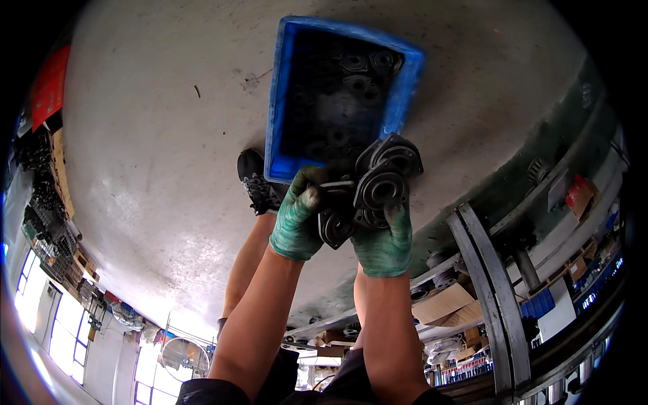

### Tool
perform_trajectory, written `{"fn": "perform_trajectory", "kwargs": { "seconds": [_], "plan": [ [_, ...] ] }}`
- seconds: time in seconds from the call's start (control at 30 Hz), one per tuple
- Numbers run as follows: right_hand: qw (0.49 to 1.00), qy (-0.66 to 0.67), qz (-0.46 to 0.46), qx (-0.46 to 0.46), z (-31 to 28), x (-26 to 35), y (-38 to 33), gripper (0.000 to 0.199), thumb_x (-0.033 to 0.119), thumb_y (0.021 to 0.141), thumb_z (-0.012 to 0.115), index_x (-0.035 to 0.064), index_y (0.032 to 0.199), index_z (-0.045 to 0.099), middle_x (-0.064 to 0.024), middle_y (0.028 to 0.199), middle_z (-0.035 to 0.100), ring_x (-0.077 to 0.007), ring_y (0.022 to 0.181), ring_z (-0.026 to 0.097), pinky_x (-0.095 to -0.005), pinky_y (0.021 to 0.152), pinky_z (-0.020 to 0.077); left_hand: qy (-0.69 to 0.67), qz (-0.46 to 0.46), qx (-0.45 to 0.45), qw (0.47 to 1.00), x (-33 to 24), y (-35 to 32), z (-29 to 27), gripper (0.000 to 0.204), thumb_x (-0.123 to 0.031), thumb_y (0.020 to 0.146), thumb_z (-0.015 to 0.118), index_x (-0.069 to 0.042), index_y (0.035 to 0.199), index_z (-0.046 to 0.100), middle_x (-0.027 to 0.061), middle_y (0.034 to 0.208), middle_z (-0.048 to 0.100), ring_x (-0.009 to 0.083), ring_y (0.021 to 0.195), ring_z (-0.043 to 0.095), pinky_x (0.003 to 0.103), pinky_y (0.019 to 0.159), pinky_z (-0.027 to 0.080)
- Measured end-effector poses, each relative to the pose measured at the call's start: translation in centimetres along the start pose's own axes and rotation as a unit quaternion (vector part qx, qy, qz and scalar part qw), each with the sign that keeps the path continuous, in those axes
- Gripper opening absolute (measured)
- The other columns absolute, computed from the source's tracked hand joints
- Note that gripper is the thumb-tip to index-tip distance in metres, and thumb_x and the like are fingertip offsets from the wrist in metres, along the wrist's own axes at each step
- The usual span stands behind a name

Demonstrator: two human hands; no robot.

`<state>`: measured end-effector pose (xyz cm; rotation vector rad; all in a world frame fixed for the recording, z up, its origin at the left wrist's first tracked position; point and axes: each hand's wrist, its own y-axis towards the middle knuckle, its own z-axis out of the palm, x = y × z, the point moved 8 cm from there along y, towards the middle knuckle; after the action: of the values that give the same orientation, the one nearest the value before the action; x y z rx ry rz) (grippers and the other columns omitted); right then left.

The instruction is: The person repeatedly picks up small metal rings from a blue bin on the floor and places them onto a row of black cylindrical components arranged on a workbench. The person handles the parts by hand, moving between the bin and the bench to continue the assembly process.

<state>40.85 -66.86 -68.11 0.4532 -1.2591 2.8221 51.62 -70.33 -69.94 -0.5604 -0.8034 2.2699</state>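
To hold these flanged metal rings (380,190) well, we'd press evenly from both sides & keep the bunch approx. level, so no loose one slips out. They're bunched by the near R corner of the blue plastic crate (405,90); similar parts (383,61) lie inside. Our gloved L hand (295,216) has fingers curled, gripping the bunch's left side; gloved R hand (386,244) clasps its right, fingers part-closed, some tips hidden.

Bright windows (69,332) glow at lower left beyond a stained grey floor (155,148), with metal beams (494,297) at right.
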Motion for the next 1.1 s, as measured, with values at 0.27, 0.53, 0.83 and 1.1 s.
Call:
{"fn": "perform_trajectory", "kwargs": {
  "seconds": [0.27,0.53,0.83,1.1],
  "plan": [
    [0.994,-0.022,-0.103,-0.034,3.9,3.5,-3.2,0.071,0.04,0.082,0.078,0.0132,0.141,0.05,-0.0085,0.131,0.059,-0.0286,0.126,0.055,-0.0493,0.106,0.049,-0.074,-0.015,0.018,0.997,0.0,-0.3,3.6,0.033,-0.032,0.094,0.067,-0.014,0.12,0.055,0.0153,0.121,0.063,0.0257,0.108,0.065,0.043,0.091,0.058],
    [0.99,0.072,-0.119,0.002,13.0,9.9,-13.6,0.075,0.033,0.077,0.086,0.0141,0.14,0.049,-0.0022,0.128,0.058,-0.0179,0.121,0.055,-0.0406,0.108,0.0454,-0.098,0.021,-0.015,0.995,-1.3,-9.3,17.6,0.034,-0.026,0.099,0.061,-0.02,0.132,0.056,0.0175,0.123,0.061,0.0322,0.112,0.065,0.049,0.098,0.056],
    [0.982,0.052,-0.115,0.141,26.6,21.9,-29.6,0.069,0.023,0.084,0.08,0.0074,0.143,0.046,-0.0059,0.128,0.059,-0.0194,0.118,0.058,-0.0371,0.103,0.0491,0.02,0.055,-0.04,0.997,-0.8,-23.2,38.3,0.03,-0.035,0.103,0.053,-0.015,0.124,0.059,0.0066,0.111,0.065,0.0216,0.102,0.067,0.039,0.088,0.059],
    [0.976,0.07,-0.132,0.161,30.7,30.4,-37.8,0.063,0.022,0.086,0.077,0.0068,0.141,0.049,-0.0066,0.131,0.059,-0.02,0.122,0.057,-0.0377,0.109,0.0458,0.075,0.149,0.01,0.986,1.3,-27.5,46.0,0.018,-0.015,0.096,0.066,-0.014,0.114,0.062,0.01,0.109,0.069,0.0249,0.095,0.071,0.038,0.079,0.064]
  ]
}}
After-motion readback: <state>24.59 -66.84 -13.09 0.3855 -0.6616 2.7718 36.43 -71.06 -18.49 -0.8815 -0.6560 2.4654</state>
